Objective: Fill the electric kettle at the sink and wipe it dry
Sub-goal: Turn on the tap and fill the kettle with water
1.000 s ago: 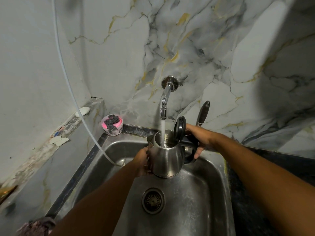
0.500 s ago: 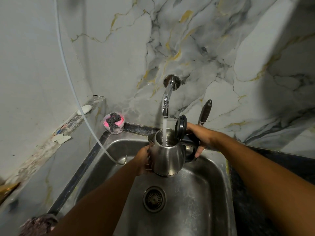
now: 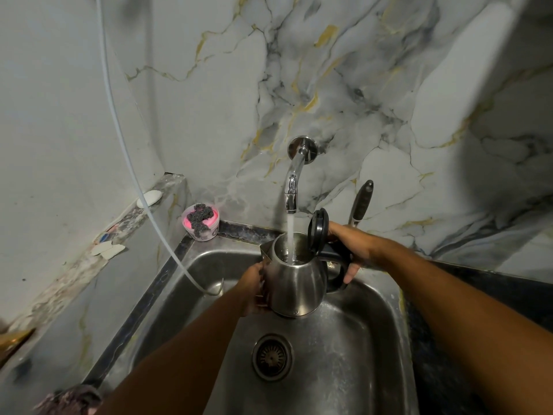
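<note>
A steel electric kettle (image 3: pixel 296 280) with a black handle hangs above the steel sink (image 3: pixel 359 339), its black lid (image 3: pixel 317 230) flipped up. Water runs from the chrome wall tap (image 3: pixel 294 178) straight into the kettle's mouth. My left hand (image 3: pixel 254 290) presses against the kettle's left side near the base. My right hand (image 3: pixel 350 247) grips the black handle on the right. A crumpled dark cloth (image 3: pixel 71 399) lies at the bottom left on the counter.
A pink tub with a dark scrubber (image 3: pixel 200 221) stands at the sink's back left corner. A thin white hose (image 3: pixel 143 190) curves down from the wall into the sink. A black-handled utensil (image 3: pixel 362 203) leans on the marble wall. The drain (image 3: pixel 271 357) lies below the kettle.
The kettle and both hands hold nearly the same place under the running tap; only the view has shifted slightly.
</note>
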